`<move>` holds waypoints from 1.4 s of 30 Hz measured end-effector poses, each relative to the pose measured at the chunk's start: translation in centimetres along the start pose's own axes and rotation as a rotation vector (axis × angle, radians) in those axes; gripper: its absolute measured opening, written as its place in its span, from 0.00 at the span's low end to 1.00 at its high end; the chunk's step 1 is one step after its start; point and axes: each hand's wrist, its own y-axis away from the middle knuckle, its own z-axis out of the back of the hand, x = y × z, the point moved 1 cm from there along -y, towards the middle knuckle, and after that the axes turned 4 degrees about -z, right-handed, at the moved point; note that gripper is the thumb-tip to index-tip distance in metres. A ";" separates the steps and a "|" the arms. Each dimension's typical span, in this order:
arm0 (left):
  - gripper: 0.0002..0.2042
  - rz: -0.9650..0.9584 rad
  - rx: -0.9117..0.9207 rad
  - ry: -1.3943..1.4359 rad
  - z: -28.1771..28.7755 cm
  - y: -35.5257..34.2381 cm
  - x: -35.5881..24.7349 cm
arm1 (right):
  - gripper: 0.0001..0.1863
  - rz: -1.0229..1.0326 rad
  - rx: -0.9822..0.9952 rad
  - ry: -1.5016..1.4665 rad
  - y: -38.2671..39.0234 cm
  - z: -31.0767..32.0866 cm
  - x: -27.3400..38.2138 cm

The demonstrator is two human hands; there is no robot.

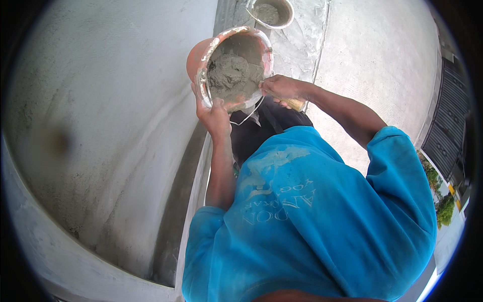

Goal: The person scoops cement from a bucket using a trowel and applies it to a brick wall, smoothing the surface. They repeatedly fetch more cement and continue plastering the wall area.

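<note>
A reddish-orange bucket (195,59), its rim crusted with pale dried cement, is tilted so its mouth faces me. Wet grey mortar (229,75) lies inside. My left hand (214,117) grips the lower left of the rim, fingers along the outer wall and thumb at the edge. At the rim's right side, my right hand (283,89) is closed round a trowel's wooden handle (295,104). The trowel's blade seems to reach into the bucket against the mortar, but it blends with the grey. A thin wire bail (247,118) hangs below the rim, between my hands.
A second bucket (291,16) with grey mortar stands beyond the first one on the cement-smeared floor. A plastered wall (110,100) rises close on my left, with a darker strip (176,216) along its base. Pale paving (377,65) and a dark metal gate (447,118) lie to the right.
</note>
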 end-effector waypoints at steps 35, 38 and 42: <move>0.43 0.080 -0.207 0.176 -2.6 1.7 0.6 | 0.23 0.249 -0.311 1.492 10.2 1.3 13.1; 0.42 0.076 -0.276 0.202 -3.7 1.7 -0.3 | 0.22 0.181 -0.406 1.708 5.9 4.8 16.5; 0.39 0.206 -0.350 0.217 -5.0 2.6 -2.7 | 0.16 0.511 -0.288 2.175 2.1 -1.2 18.1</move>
